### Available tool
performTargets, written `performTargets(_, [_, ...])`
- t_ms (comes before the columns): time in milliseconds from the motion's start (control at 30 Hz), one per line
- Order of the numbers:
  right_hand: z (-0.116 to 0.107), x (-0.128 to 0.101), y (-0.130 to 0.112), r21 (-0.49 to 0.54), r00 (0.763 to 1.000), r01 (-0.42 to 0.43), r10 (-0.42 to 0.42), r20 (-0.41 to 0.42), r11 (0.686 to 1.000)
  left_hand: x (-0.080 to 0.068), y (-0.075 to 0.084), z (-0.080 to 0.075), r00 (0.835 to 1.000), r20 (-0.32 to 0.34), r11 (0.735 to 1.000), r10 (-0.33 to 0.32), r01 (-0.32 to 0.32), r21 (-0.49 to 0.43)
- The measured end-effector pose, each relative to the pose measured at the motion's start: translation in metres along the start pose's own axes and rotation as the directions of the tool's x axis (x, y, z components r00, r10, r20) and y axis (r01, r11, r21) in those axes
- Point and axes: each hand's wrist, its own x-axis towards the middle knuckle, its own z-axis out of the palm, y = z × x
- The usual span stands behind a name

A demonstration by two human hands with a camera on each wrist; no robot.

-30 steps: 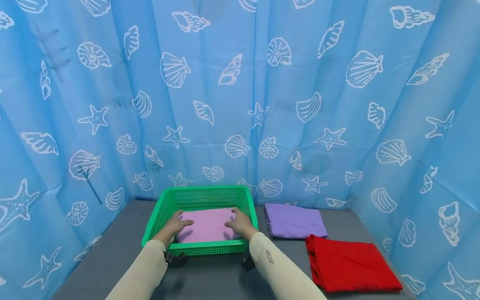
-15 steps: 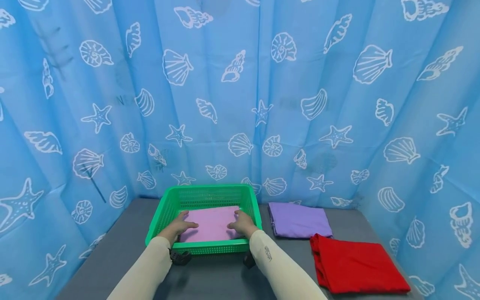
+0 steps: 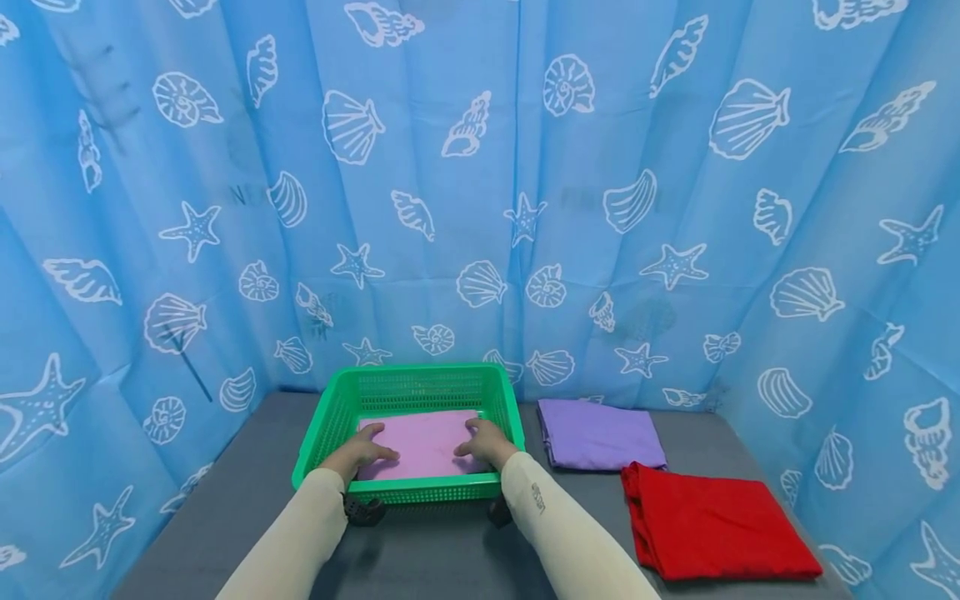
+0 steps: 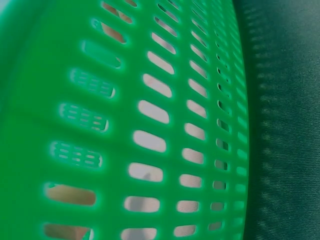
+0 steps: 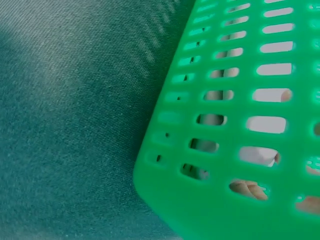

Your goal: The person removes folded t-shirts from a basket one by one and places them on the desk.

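A green slotted basket [image 3: 328, 420] stands on the grey table [image 3: 435, 554], with a folded pink cloth [image 3: 423, 442] lying flat inside it. My left hand [image 3: 365, 451] rests with fingers spread on the cloth's left part, and my right hand [image 3: 483, 439] rests flat on its right part. Neither hand curls round the cloth. Both wrist views are filled by the basket's green wall [image 4: 150, 140] [image 5: 235, 130], with pink cloth and bits of fingers showing through the slots.
A folded purple cloth [image 3: 598, 433] lies right of the basket, and a folded red cloth [image 3: 712, 525] lies nearer, at the right front. A blue shell-print curtain [image 3: 480, 183] closes in the table on three sides.
Both hands have slid a little toward each other on the pink cloth. The head view has shifted slightly.
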Motion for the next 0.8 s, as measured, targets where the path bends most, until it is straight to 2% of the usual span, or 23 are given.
performTargets(167, [-0.0012, 0.0020, 0.0009, 0.015, 1.000, -0.007, 0.006, 0.025, 1.000, 0.0046, -0.0020, 0.0017, 1.000, -0.027, 1.000, 0.010, -0.010, -0.004])
performTargets(367, [-0.0025, 0.0019, 0.0001, 0.086, 0.996, -0.024, 0.017, 0.086, 0.996, 0.0048, -0.0011, 0.0029, 0.999, -0.044, 0.999, -0.028, 0.028, 0.015])
performTargets(533, [-0.0054, -0.0007, -0.0036, 0.189, 0.988, -0.088, 0.062, 0.140, 0.978, 0.0022, 0.0013, 0.0031, 0.999, -0.027, 0.998, -0.046, 0.047, 0.029])
performTargets(667, [-0.0052, -0.0009, -0.0046, 0.256, 0.983, -0.110, 0.066, 0.172, 0.960, 0.0018, 0.0022, 0.0028, 0.999, -0.016, 0.998, -0.051, 0.052, 0.045])
performTargets(800, [-0.0046, -0.0008, -0.0046, 0.304, 0.978, -0.129, 0.070, 0.199, 0.944, 0.0033, 0.0012, 0.0031, 0.999, -0.022, 0.997, -0.034, 0.035, 0.062])
